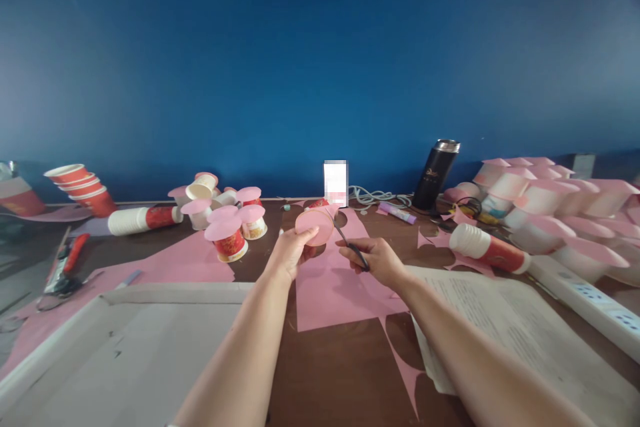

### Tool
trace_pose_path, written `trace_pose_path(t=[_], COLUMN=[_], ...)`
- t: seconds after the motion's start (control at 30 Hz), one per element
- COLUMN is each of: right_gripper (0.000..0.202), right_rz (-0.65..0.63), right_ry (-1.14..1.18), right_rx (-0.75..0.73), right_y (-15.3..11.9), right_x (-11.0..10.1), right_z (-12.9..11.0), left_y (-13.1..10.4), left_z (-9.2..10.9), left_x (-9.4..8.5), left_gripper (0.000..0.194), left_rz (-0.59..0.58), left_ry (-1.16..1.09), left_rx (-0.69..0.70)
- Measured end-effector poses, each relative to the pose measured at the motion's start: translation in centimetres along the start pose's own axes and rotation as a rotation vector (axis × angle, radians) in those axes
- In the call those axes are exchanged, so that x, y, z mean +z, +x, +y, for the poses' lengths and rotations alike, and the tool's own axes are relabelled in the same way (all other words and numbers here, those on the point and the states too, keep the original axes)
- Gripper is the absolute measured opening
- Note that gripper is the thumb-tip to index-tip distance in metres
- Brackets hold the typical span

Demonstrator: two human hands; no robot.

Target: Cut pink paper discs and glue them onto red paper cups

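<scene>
In the middle of the head view, my left hand (pixel 291 252) grips a round pink paper disc (pixel 320 223) between thumb and fingers. A pair of dark-handled scissors (pixel 356 253) is in my right hand (pixel 376 260), its blades pointing up and left at the disc's right edge. Whether the blades are parted is too small to tell. Below both hands a large pink paper sheet (pixel 330 300) lies on the brown table (pixel 320 373).
Paper cups with pink discs (pixel 227 240) stand left of centre. A white tray (pixel 170 293) fills the near left. Rightward are a black flask (pixel 437 173), a purple glue stick (pixel 397 213), stacked cups (pixel 487 248), a printed sheet (pixel 465 293) and a power strip (pixel 590 300).
</scene>
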State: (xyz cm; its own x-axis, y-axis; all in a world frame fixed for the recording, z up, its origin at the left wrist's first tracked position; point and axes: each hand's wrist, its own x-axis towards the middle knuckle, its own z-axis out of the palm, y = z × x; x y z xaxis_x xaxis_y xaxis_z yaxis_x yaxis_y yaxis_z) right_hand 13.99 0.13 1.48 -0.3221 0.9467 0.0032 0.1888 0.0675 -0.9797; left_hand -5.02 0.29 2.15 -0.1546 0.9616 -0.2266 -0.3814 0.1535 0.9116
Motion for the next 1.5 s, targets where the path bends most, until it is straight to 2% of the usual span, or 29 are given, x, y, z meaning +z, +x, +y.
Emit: trace_pose_path(t=[1.27, 1.5], right_gripper=[0.056, 0.056], right_rz=[0.001, -0.022], right_ry=[-0.005, -0.010], right_rx=[0.008, 0.002], right_y=[0.07, -0.15], right_x=[0.10, 0.48], right_z=[0.13, 0.10], left_y=[-0.03, 0.06], left_z=[-0.03, -0.22], left_x=[0.05, 0.48], left_gripper=[0.027, 0.034], left_rz=[0.044, 0.077], left_ry=[-0.005, -0.164], left_rx=[0.017, 0.010])
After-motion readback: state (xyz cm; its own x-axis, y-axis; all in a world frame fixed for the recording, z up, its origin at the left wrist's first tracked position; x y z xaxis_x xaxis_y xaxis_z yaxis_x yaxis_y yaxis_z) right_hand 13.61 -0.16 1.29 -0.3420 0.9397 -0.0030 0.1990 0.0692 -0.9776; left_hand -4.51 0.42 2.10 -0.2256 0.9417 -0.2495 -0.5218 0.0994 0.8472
